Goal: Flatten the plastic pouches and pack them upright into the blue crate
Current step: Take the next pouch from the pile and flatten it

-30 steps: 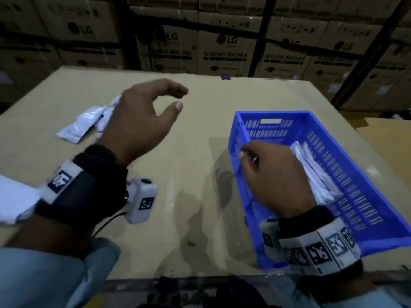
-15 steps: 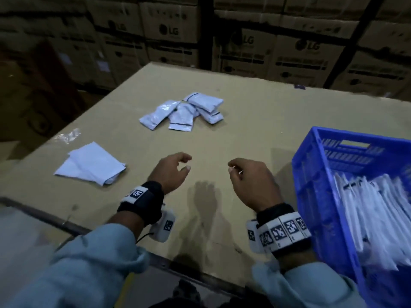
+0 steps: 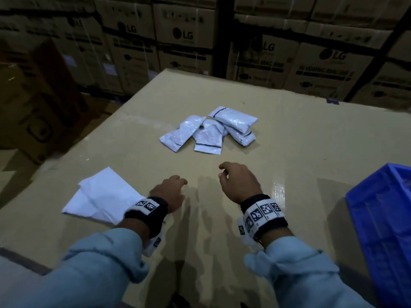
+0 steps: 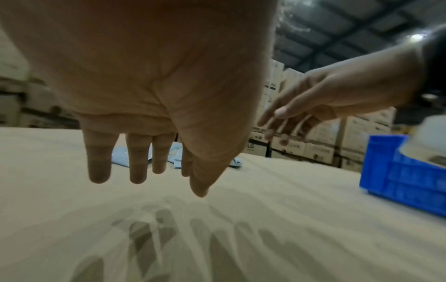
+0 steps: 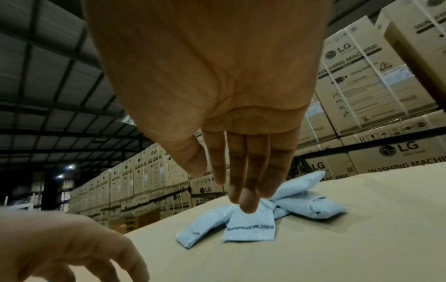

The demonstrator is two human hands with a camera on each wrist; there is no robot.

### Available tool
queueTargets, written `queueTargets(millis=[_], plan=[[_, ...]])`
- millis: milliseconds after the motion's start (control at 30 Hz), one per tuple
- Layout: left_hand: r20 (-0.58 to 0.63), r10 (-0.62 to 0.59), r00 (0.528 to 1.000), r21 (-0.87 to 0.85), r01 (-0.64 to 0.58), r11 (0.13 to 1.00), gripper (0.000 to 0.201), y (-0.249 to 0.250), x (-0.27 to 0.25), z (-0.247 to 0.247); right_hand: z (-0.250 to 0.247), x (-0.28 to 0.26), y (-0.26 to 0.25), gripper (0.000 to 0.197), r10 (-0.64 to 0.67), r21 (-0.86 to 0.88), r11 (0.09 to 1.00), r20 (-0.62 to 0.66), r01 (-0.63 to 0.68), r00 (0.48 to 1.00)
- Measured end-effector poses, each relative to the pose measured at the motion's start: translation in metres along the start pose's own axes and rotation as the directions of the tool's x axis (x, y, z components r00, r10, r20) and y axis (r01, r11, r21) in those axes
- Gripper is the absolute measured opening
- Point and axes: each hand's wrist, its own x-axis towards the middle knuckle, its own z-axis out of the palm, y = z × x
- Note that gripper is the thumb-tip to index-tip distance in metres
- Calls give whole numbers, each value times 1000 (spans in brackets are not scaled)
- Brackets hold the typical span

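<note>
Several pale blue plastic pouches (image 3: 211, 130) lie in a loose pile on the cardboard tabletop (image 3: 300, 134), puffy and overlapping; the right wrist view shows the same pile (image 5: 251, 223). My left hand (image 3: 171, 190) hovers over the table short of the pile, fingers relaxed and holding nothing. My right hand (image 3: 235, 181) floats a little nearer the pouches, fingers loose, also holding nothing. The blue crate (image 3: 382, 218) stands at the right edge of the head view, and in the left wrist view the crate (image 4: 400, 175) appears to the right.
A folded white sheet (image 3: 102, 196) lies on the table left of my left wrist. Stacked cardboard appliance boxes (image 3: 266, 54) wall off the far side. The table's near edge (image 3: 20, 254) runs at lower left.
My right hand has left the crate and both hands have moved left and forward toward the pouch pile. The view has swung left, so the crate now sits at the right edge.
</note>
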Motion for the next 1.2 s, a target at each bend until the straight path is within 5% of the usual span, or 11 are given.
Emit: queueTargets(millis=[200,333,433,567,667,767,867,933,1033,1100,1200], plan=[[97,-13,995,367,-24,930,65,-33,43,-7,63,85,-20,51,121,-165,982,163,-93,979],[117,25,993,405,-70,912,54,-40,53,-3,95,123,-21,48,175,-245,962,225,-118,959],[104,43,994,437,-85,896,46,-38,55,-3,112,148,-26,69,81,-252,967,211,-26,974],[152,27,988,414,-89,906,40,-30,55,-15,122,167,-32,49,26,-255,967,192,24,981],[148,15,989,448,-81,890,31,-21,55,-22,127,168,-31,63,70,-337,941,208,4,976],[113,53,992,492,-103,865,28,-20,59,-8,134,153,-25,70,100,-416,909,165,-22,981],[76,79,994,452,-105,886,37,-23,58,-3,129,131,-19,53,23,-267,964,78,-2,997],[33,52,998,344,-61,937,49,-27,54,-1,126,106,-16,36,19,-160,987,13,-17,1000],[-183,-25,983,37,33,999,44,-29,47,-9,124,56,-7,12,101,-7,995,-74,-102,992],[-305,-11,952,-99,-21,995,39,-27,44,-11,122,17,3,11,147,119,984,-95,-136,984],[-315,168,934,-55,-195,979,56,-15,38,-1,122,-36,19,22,134,188,976,-139,-106,981]])
